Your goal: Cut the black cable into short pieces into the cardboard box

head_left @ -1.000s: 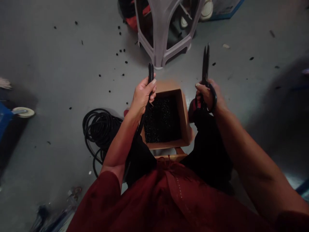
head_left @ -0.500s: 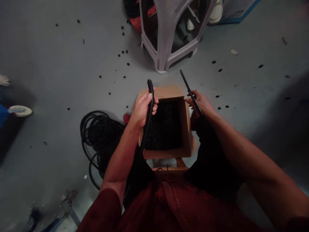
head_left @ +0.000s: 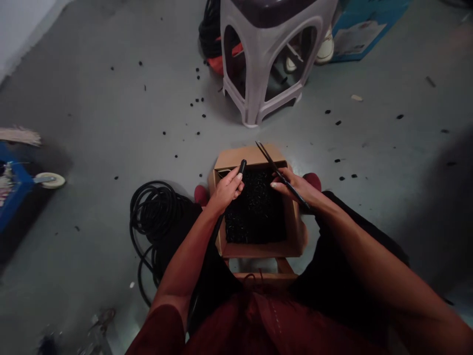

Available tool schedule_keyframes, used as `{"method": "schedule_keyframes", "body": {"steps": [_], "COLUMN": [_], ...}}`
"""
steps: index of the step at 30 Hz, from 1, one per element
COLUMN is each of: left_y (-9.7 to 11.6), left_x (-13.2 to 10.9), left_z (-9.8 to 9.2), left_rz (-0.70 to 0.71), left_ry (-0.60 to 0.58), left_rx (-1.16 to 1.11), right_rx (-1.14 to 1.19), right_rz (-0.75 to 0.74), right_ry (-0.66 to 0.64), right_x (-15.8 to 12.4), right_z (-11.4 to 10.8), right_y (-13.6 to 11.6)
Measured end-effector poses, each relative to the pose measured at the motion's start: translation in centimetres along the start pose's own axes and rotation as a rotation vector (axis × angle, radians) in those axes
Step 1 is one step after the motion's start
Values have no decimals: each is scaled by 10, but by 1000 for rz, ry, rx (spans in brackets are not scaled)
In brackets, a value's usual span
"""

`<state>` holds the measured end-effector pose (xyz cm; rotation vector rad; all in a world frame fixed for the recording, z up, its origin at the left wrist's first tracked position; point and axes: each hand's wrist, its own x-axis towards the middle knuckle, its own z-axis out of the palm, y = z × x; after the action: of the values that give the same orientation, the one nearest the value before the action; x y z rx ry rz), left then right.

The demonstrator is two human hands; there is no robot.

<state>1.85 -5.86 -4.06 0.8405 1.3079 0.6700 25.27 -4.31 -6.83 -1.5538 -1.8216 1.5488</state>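
The dark red shirt (head_left: 258, 315) is closest, and the black trousers (head_left: 343, 266) cover two legs spread wide. A bar of wood (head_left: 264, 279) goes across between them. Just past the bar is a brown cardboard box (head_left: 296, 217) with its top open. Lots of little black bits (head_left: 258, 212) are inside, and it is too dark to tell how deep they go.

The left hand (head_left: 229, 190) is over the left side of the box. Its fingers are curled tight around a black bumpy tube (head_left: 243, 166). The tube's end pokes out past the thumb, over the far part of the box. The right hand (head_left: 292, 185) is over the box's right side. It is half curled, and it has hold of black scissors (head_left: 271, 160). They lean up to the left. Their tips are a tiny bit apart, near the tube's end but not touching it.

A big loopy coil (head_left: 157, 207) of black tube lies by the left leg. A red shoe (head_left: 201, 195) peeks out beside the box. Farther off, small black pieces (head_left: 198, 133) dot the gray floor (head_left: 92, 108). Then comes a pale plastic stool (head_left: 253, 74). Past it are a white shoe (head_left: 325, 50) and a blue box (head_left: 369, 19).
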Motion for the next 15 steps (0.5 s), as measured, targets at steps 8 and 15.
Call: {"method": "schedule_keyframes", "body": {"steps": [8,15], "left_y": [-2,3], "left_x": [13,13], "left_z": [1,3], "left_rz": [64,45], "left_ry": [25,21], "left_rx": [178,260], "right_rx": [-131,-202], "right_rz": [11,-32], "right_ry": [-163,-172], "right_x": [-2,-2], "right_z": [2,5], "right_y": [-11,-11]}}
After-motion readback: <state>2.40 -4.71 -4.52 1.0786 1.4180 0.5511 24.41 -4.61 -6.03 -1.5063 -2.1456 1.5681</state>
